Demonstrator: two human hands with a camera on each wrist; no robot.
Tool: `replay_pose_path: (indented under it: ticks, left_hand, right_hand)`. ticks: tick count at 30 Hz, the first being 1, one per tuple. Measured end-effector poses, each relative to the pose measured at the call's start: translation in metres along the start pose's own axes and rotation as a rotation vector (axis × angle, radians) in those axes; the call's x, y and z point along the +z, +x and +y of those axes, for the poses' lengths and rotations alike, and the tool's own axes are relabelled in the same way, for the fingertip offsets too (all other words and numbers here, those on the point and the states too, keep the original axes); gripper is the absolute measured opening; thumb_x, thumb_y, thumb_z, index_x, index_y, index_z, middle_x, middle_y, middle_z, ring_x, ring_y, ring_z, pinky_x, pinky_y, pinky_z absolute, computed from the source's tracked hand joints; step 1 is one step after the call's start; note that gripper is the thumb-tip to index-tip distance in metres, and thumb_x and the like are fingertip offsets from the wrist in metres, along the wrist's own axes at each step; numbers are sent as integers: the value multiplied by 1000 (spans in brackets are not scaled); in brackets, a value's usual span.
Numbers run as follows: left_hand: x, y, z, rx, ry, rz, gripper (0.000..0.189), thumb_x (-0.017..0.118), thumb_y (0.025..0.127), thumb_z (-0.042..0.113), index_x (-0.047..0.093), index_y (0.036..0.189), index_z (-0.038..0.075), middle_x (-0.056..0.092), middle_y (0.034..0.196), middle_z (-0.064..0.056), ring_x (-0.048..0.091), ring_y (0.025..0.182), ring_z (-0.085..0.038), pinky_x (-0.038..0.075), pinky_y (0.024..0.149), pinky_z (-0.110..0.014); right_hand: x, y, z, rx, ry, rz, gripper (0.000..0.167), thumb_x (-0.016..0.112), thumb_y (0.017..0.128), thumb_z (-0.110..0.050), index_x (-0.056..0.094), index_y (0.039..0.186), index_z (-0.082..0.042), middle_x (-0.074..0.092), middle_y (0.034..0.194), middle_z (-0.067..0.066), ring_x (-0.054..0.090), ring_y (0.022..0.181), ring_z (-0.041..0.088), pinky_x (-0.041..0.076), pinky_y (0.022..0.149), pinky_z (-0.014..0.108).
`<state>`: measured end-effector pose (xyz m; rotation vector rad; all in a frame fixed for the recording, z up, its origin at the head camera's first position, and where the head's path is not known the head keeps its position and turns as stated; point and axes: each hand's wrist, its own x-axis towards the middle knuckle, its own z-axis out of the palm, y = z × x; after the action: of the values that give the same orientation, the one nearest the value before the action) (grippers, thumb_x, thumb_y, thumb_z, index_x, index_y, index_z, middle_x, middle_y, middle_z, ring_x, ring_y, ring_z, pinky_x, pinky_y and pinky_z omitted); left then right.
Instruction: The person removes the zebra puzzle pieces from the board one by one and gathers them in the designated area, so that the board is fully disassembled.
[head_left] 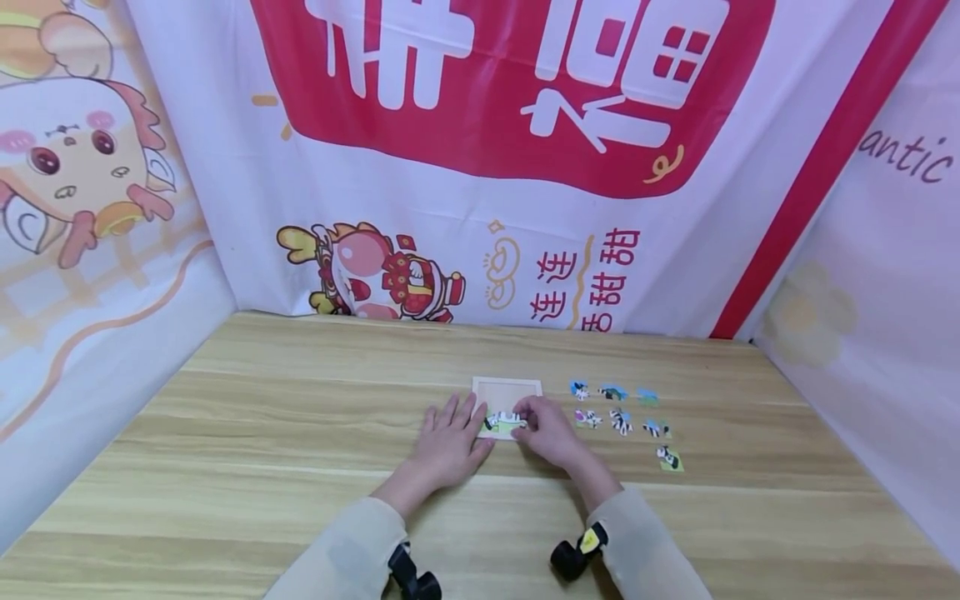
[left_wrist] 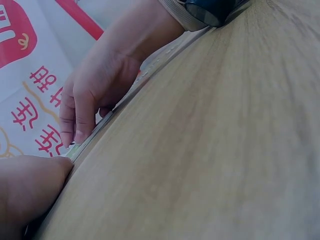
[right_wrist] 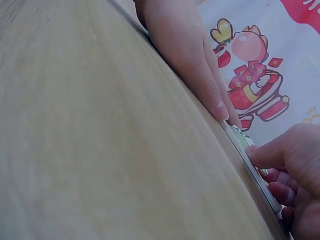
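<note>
A small square puzzle tray (head_left: 507,381) with a pale raised rim lies on the wooden table. Along its near side are green and black-and-white puzzle pieces (head_left: 495,427). My left hand (head_left: 448,446) lies with fingers extended at the tray's left edge, its thumb near the lower left corner. At the lower right of the tray, my right hand (head_left: 553,435) pinches a puzzle piece (right_wrist: 263,171) between thumb and curled fingers, as the right wrist view shows. The fingers hide most of that piece. In the left wrist view, the right hand (left_wrist: 97,95) points down at the tray.
Several loose puzzle pieces (head_left: 621,422) with zebra-like stripes and blue patches lie in rows right of the tray. One piece (head_left: 670,458) lies nearest me. A printed cloth (head_left: 420,192) hangs behind the wooden table (head_left: 300,400), with more cloth at both sides.
</note>
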<state>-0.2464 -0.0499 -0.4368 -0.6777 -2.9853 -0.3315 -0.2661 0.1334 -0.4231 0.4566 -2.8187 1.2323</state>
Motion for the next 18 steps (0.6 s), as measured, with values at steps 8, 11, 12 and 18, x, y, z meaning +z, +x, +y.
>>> replay_pose_path:
  ticks: [8,11,12,18]
  left_hand:
    - [0,0,-1,6,-4,-12,59,25,89,51,20,138,18,12,142,-8,4,127,-31,3,96,-54]
    - [-1,1,-1,10,-4,-15,58,24,89,51,21,138,18,11,142,-8,4,127,-31,2,96,-54]
    - [-1,1,-1,10,-4,-16,58,24,89,51,21,138,19,11,142,-9,4,127,-31,2,97,-53]
    - [-2,1,-1,-2,-21,-21,57,25,89,51,23,138,20,8,141,-17,3,127,-33,1,97,-52]
  right_hand:
    - [-1,-1,3,14,28,8,29,69,69,-6,58,96,-7,52,81,0,47,74,15,42,68,30]
    - [-2,-1,3,14,39,3,29,69,69,-7,58,97,-9,52,80,0,47,73,15,42,67,30]
    - [-2,-1,2,17,45,2,30,69,70,-7,58,97,-10,52,80,0,47,72,16,42,66,30]
    - [-3,-2,2,35,76,-9,30,68,71,-6,57,98,-11,51,78,1,46,71,16,41,64,29]
